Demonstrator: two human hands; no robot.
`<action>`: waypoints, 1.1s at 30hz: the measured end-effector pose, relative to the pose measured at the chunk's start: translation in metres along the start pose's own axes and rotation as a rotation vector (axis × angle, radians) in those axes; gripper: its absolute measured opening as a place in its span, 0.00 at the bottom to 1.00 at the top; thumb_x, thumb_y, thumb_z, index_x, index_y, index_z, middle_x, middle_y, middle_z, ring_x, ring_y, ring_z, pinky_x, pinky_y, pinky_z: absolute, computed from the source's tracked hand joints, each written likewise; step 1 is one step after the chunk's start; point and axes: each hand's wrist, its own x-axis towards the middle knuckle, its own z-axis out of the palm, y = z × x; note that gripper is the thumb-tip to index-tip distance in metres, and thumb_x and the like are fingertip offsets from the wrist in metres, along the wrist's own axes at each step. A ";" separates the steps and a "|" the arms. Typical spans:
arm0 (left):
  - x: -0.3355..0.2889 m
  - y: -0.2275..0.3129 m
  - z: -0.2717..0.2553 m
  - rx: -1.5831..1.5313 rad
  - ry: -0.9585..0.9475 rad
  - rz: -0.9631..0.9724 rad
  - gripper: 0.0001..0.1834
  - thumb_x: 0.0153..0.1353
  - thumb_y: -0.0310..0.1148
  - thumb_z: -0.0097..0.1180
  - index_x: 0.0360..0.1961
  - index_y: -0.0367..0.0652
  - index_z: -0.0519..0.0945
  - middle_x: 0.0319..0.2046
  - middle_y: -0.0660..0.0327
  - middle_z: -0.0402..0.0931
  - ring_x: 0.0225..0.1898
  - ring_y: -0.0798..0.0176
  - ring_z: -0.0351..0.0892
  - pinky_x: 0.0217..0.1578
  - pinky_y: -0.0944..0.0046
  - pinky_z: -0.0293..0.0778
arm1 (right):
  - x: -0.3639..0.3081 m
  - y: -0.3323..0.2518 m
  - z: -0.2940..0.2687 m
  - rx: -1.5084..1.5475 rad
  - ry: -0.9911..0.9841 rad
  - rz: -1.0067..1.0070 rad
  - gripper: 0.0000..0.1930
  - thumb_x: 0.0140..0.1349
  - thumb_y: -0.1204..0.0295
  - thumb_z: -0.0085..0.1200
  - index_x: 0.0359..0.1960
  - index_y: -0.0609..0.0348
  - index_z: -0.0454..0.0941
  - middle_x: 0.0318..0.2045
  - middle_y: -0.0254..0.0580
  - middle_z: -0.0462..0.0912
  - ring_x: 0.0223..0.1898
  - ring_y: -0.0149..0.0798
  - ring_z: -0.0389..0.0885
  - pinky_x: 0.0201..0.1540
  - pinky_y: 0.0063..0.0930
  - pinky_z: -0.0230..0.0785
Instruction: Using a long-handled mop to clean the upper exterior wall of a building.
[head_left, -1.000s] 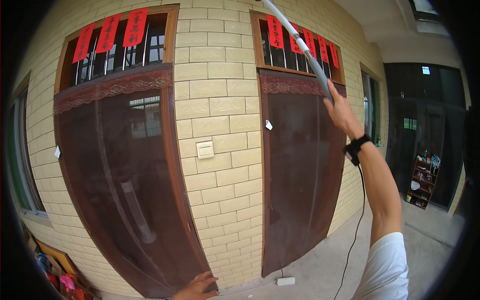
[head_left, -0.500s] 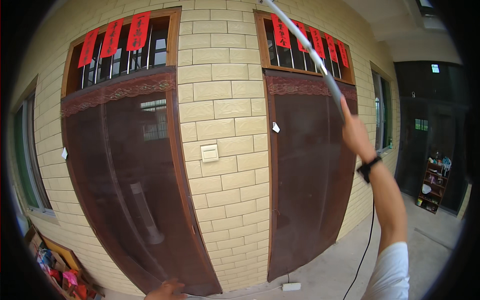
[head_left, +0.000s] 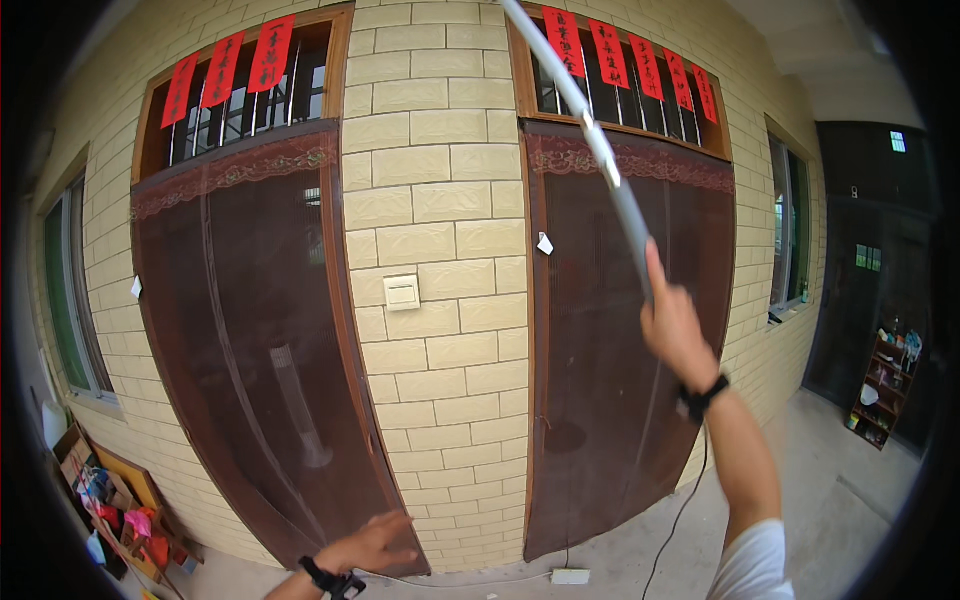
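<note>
My right hand [head_left: 680,328] is closed round the lower end of a long grey-and-white pole [head_left: 607,160], its index finger laid along the shaft. From there the pole slants up and left, past the right doorway, and its far end leaves the picture at the top. Low down, my left hand [head_left: 368,545] is held out before the left door's dark mesh screen [head_left: 250,330], fingers apart and nothing in them. Each wrist has a black band. Behind the pole hangs the right door's mesh screen [head_left: 620,400], with a lace strip across its top.
Red paper strips [head_left: 270,55] hang over the barred openings above both doors. A light switch [head_left: 402,292] is on the brick wall between them. A white power strip [head_left: 570,576] and cables lie on the floor. Cluttered boxes [head_left: 120,510] stand left, a small shelf [head_left: 882,390] right.
My right hand has moved down and left, bringing the pole lower with it. My left hand has risen further into view, with its wrist band now showing.
</note>
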 end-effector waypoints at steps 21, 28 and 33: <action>0.302 0.240 -0.124 -0.657 0.310 0.309 0.22 0.77 0.52 0.42 0.53 0.43 0.62 0.43 0.53 0.85 0.36 0.65 0.88 0.24 0.69 0.77 | -0.250 -0.119 0.021 1.003 -0.195 0.496 0.41 0.62 0.81 0.60 0.75 0.68 0.53 0.66 0.63 0.73 0.65 0.41 0.75 0.62 0.29 0.68; 0.347 0.257 -0.144 -0.660 0.577 0.393 0.20 0.72 0.37 0.53 0.54 0.41 0.58 0.34 0.51 0.82 0.26 0.59 0.86 0.21 0.62 0.80 | -0.230 -0.109 0.048 0.963 -0.120 0.452 0.42 0.61 0.80 0.60 0.76 0.61 0.53 0.58 0.61 0.80 0.45 0.31 0.85 0.42 0.25 0.76; 0.335 0.249 -0.032 -0.790 0.411 0.351 0.22 0.70 0.29 0.55 0.53 0.43 0.54 0.24 0.56 0.76 0.18 0.61 0.81 0.16 0.62 0.79 | -0.338 -0.074 0.044 1.230 -0.333 0.744 0.43 0.57 0.86 0.56 0.76 0.65 0.52 0.64 0.51 0.74 0.62 0.35 0.73 0.63 0.28 0.65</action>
